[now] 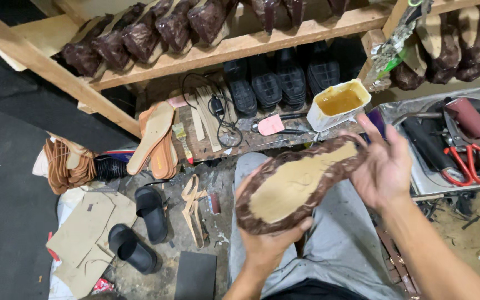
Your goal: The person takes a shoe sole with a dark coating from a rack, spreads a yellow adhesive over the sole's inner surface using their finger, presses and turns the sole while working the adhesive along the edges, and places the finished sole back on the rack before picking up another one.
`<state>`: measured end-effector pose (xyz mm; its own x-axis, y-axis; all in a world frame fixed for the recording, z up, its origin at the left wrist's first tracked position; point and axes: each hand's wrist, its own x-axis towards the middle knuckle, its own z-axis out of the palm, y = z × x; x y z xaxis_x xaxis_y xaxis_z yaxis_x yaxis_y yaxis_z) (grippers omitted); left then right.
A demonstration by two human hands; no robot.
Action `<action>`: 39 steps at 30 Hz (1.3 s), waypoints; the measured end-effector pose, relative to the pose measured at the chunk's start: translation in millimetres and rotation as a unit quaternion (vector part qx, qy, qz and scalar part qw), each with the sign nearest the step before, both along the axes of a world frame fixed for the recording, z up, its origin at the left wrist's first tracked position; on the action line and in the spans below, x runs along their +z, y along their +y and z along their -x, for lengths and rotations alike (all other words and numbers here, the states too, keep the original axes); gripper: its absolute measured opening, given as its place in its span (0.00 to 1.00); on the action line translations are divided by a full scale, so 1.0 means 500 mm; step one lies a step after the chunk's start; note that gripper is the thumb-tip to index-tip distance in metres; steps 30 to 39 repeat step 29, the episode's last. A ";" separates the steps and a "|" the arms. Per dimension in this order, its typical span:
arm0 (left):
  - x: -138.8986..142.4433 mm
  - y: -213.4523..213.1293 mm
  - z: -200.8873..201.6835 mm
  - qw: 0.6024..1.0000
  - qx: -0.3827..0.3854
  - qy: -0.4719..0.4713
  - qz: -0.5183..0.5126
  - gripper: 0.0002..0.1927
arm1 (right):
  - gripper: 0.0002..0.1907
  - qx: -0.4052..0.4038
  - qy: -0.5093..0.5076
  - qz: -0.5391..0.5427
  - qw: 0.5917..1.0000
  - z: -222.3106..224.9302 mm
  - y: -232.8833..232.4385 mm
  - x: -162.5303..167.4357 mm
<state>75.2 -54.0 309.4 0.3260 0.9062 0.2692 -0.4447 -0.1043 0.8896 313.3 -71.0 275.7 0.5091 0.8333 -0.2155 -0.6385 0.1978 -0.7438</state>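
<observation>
Sole [295, 186]: tan face up w/ brown wrapped edge, held over lap, just below glue tub [339, 103].
L hand [266, 244]: fingers gripped sole's heel end.
R hand [381, 166]: fingers spread open, touching sole's toe end, below tub.

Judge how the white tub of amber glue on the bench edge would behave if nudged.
The glue tub looks apt to spill: it is open, nearly full and sits tilted at the bench edge. It probably deforms when squeezed, since its thin white walls look bent. Its rim seems smeared, so it may be sticky. The right hand is close below it.
</observation>
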 end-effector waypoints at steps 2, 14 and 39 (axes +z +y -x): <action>-0.016 0.005 0.012 0.999 0.034 -0.003 -0.013 0.52 | 0.32 0.057 -0.061 -0.006 0.997 -0.051 0.037 -0.015; -0.087 0.006 0.021 0.979 0.116 0.074 -0.148 0.49 | 0.22 0.028 -0.905 0.203 0.373 -0.287 0.232 -0.183; -0.083 0.011 -0.019 0.925 0.152 0.093 -0.335 0.49 | 0.19 0.020 -0.640 -0.089 0.763 0.123 -0.054 0.156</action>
